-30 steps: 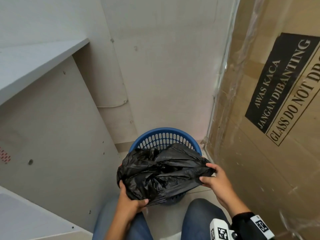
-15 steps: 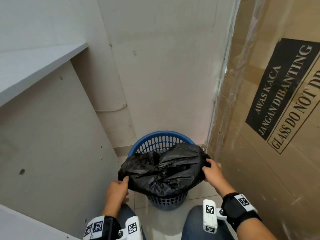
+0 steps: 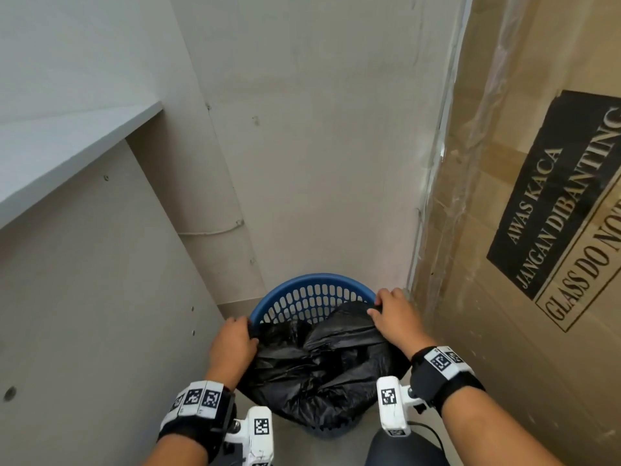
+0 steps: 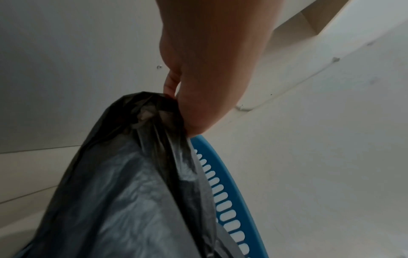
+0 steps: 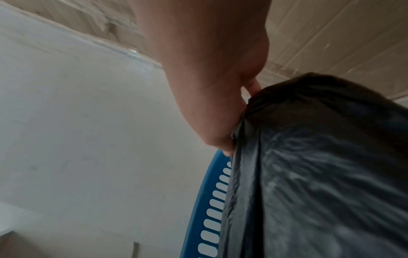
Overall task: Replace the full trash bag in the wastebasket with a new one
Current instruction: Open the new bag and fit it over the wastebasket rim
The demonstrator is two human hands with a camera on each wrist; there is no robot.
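A blue slotted wastebasket (image 3: 312, 290) stands on the floor in a narrow corner. A black trash bag (image 3: 322, 368) lies across its near half, draped over the near rim, with the far inner wall bare. My left hand (image 3: 235, 341) pinches the bag's edge at the basket's left rim; in the left wrist view the left hand (image 4: 187, 111) grips bunched black trash bag (image 4: 132, 192) plastic beside the blue wastebasket (image 4: 223, 167) rim. My right hand (image 3: 393, 314) grips the bag's edge at the right rim; the right wrist view shows the right hand (image 5: 223, 125), bag (image 5: 320, 165) and wastebasket (image 5: 207, 206).
A grey desk panel (image 3: 84, 314) with a shelf top (image 3: 67, 139) closes the left side. A tall cardboard box (image 3: 537, 230) marked glass stands close on the right. A pale wall (image 3: 319, 146) is behind the basket. My knees are at the bottom edge.
Both hands have moved forward and down with the bag, from holding it bunched above the basket to spreading its edge at the left and right rim. The bag now covers the basket's near half.
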